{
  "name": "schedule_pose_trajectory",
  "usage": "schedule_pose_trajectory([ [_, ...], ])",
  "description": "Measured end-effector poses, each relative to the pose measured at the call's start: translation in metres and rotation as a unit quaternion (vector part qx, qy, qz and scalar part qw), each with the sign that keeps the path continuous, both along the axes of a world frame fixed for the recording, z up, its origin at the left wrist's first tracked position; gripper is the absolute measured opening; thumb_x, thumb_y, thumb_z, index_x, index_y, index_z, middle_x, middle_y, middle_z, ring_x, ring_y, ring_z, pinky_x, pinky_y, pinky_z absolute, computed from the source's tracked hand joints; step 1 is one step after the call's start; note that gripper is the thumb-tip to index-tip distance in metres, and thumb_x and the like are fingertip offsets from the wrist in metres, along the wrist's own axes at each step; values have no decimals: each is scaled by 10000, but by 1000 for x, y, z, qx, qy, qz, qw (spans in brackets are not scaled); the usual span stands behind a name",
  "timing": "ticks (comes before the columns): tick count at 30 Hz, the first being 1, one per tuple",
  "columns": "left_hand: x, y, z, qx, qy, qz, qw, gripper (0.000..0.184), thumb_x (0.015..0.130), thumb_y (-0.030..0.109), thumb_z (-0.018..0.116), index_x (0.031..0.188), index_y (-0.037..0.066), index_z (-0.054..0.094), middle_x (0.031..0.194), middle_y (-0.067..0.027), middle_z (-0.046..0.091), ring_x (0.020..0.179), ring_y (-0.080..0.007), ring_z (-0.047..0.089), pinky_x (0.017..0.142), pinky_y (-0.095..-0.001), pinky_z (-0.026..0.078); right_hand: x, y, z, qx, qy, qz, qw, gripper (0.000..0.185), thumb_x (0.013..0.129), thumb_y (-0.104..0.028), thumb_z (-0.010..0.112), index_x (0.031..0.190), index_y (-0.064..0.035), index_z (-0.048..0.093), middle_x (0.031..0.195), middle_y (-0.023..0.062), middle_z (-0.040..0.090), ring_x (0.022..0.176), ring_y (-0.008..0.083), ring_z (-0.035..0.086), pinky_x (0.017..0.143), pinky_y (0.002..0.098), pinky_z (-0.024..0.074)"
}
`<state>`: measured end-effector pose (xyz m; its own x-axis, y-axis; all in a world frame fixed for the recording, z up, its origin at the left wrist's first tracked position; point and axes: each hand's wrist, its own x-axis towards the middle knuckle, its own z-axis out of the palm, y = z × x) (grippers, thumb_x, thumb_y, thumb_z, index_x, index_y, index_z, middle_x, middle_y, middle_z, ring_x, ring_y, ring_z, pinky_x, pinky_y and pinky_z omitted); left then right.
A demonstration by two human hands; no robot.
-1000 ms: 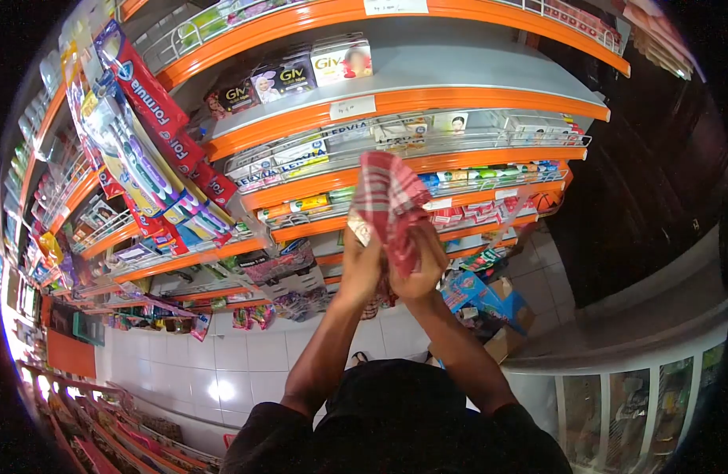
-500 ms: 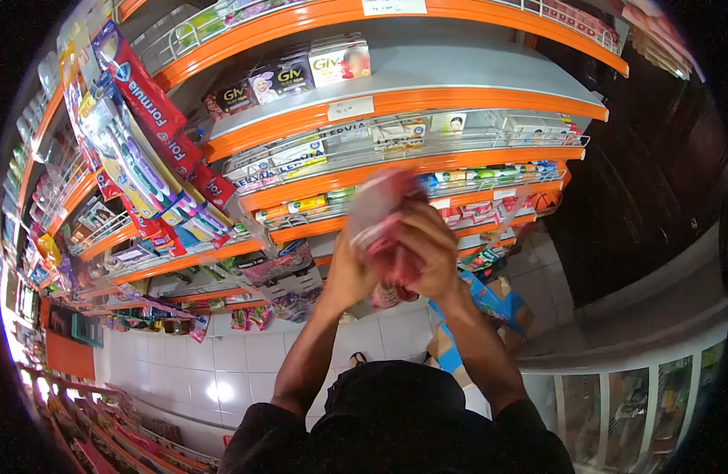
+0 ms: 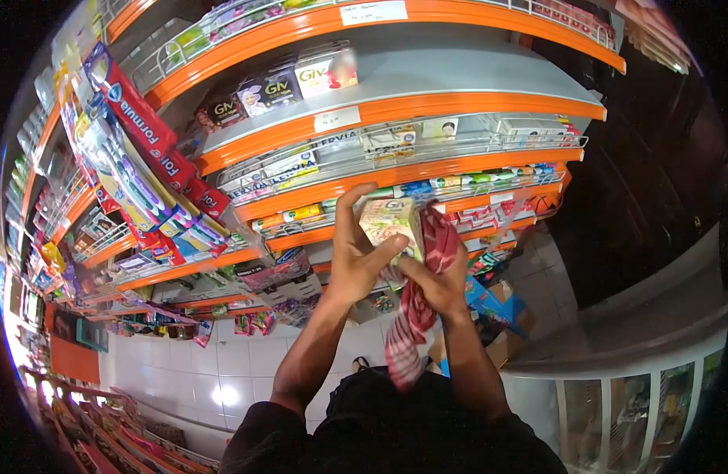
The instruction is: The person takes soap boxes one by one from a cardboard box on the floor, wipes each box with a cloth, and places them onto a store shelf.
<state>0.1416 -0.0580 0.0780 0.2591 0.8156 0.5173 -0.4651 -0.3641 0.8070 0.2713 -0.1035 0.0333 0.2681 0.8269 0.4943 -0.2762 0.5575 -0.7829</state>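
Observation:
Between my hands is a pale green and cream Giv soap box [image 3: 390, 221], possibly a small stack of them. My left hand [image 3: 358, 257] grips it from the left, thumb across its front and fingers behind. A red and white striped cloth [image 3: 411, 324] is bunched in my right hand [image 3: 443, 283] and hangs down below it. The right thumb lies at the lower side of the soap box. Behind the hands are shelf rows with orange edges, and more Giv soap boxes [image 3: 273, 88] stand on the grey shelf above.
Lervia soap packs [image 3: 293, 167] sit behind a wire rail on the shelf below. Red Formula toothpaste packs [image 3: 135, 110] and toothbrush packs [image 3: 139, 178] hang at the left. Blue cartons [image 3: 494, 304] stand on the floor at the right, near a glass-fronted case [image 3: 629, 411].
The cloth was wrapped over something in both hands, blurred by motion. Now it has come away to the right hand and hangs down, and the soap box shows in the left.

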Motion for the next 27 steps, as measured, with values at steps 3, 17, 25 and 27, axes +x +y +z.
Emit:
schedule_pose_trajectory([
  [3, -6, 18, 10, 113, 160, 8, 981, 571, 744, -39, 746, 1254, 57, 507, 1095, -98, 579, 1000, -198, 583, 857, -306, 477, 30, -4, 0, -41, -92, -121, 987, 671, 695, -11, 820, 1275, 58, 490, 1103, 120, 653, 977, 172, 637, 878, 307, 504],
  [17, 56, 150, 144, 409, 363, 144, 825, 290, 849, 98, 725, 1048, 34, 524, 954, -78, 612, 871, -129, 578, 749, -286, 473, 101, -58, -33, -115, 137, -286, 941, 490, 841, -78, 729, 1273, -6, 510, 1182, 68, 582, 1025, 141, 557, 901, 303, 440],
  [25, 56, 213, 165, 399, 537, 172, 723, 399, 887, 297, 679, 1199, 86, 548, 1048, -113, 639, 831, -199, 606, 738, -330, 480, 140, -92, -88, -205, 150, -312, 916, 426, 836, -124, 747, 1198, 2, 562, 1180, 73, 593, 1041, 173, 552, 924, 321, 428],
  [27, 56, 221, 168, 370, 597, 168, 691, 542, 927, 399, 596, 1376, 120, 479, 1187, -151, 630, 818, -227, 628, 790, -346, 504, 147, -94, -115, -217, 149, -334, 905, 428, 835, -125, 749, 1198, 3, 563, 1177, 71, 595, 1035, 169, 556, 912, 317, 435],
])
